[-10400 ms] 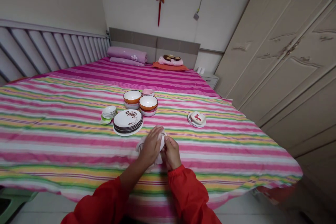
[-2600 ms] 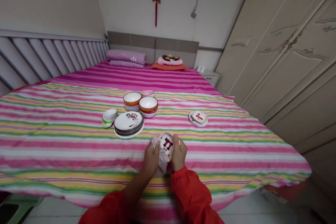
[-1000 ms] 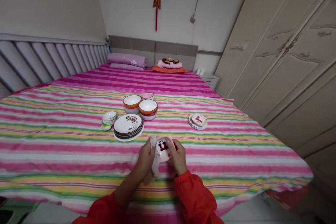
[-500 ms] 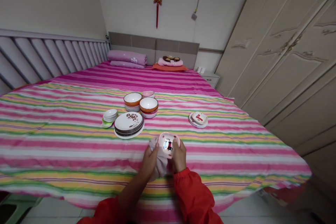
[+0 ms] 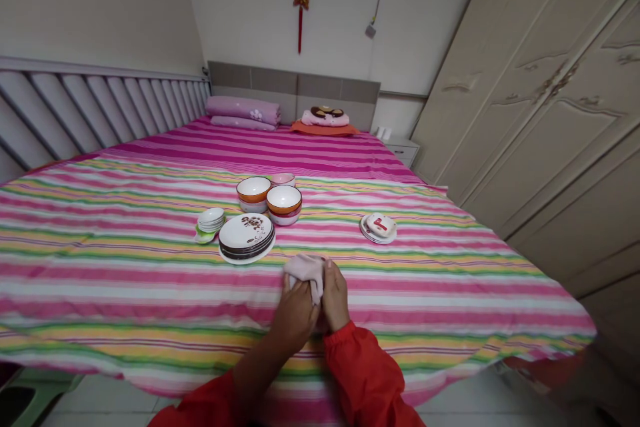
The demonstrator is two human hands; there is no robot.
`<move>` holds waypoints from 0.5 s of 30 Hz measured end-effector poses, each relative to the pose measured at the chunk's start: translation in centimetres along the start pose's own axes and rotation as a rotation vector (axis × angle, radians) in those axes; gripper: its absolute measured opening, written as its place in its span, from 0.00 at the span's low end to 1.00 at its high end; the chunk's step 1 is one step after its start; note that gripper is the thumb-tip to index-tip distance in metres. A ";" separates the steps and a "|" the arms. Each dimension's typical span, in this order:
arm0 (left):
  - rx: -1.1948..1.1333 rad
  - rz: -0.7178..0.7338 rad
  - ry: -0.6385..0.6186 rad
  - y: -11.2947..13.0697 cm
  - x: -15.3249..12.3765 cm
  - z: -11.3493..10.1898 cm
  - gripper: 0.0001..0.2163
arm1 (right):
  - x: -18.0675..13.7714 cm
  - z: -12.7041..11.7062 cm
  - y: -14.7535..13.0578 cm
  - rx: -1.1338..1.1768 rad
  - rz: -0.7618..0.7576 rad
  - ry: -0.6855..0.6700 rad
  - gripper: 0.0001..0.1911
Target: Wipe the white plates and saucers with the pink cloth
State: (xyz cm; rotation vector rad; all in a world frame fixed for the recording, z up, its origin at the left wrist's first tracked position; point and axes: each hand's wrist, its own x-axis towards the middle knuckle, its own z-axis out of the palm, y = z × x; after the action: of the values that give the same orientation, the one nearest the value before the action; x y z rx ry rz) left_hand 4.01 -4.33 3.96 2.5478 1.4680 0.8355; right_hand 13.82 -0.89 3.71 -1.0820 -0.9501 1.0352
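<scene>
Crumpled pale-pink cloth (image 5: 305,271), soft and matte, left hand (image 5: 296,315) and right hand (image 5: 335,296) clamped on it (thick folds)

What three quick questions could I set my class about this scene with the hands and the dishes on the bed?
1. True or false: the left hand and the right hand both hold the pale pink cloth.
2. The stack of patterned plates rests on: A) a striped bed cover, B) a wooden table, C) a metal tray.
3. In the head view, on which side of that stack do the small white dishes stand?

Key: 1 true; 2 A; 3 left.
</scene>
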 end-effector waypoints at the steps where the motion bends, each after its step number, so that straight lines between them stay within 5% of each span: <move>1: -0.010 0.021 -0.035 0.0 -0.1 -0.2 0.17 | 0.0 -0.2 -0.1 -0.004 0.002 -0.002 0.24; 8: -0.034 0.122 -0.133 -0.2 -0.1 -1.9 0.12 | 0.8 -1.1 -0.8 -0.024 0.015 0.100 0.25; 12: -0.056 0.097 -0.070 -1.3 -0.3 -2.4 0.13 | 0.8 -0.7 -0.9 0.066 0.089 0.115 0.26; 15: -0.287 -0.016 0.071 -1.9 -0.6 -2.5 0.13 | 0.6 -0.4 -0.6 0.207 0.191 0.116 0.25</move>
State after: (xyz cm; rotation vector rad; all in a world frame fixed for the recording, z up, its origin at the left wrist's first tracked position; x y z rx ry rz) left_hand 1.05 -4.32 5.19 2.3153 1.2767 1.0588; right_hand 14.50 -0.47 4.26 -1.0606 -0.6407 1.1856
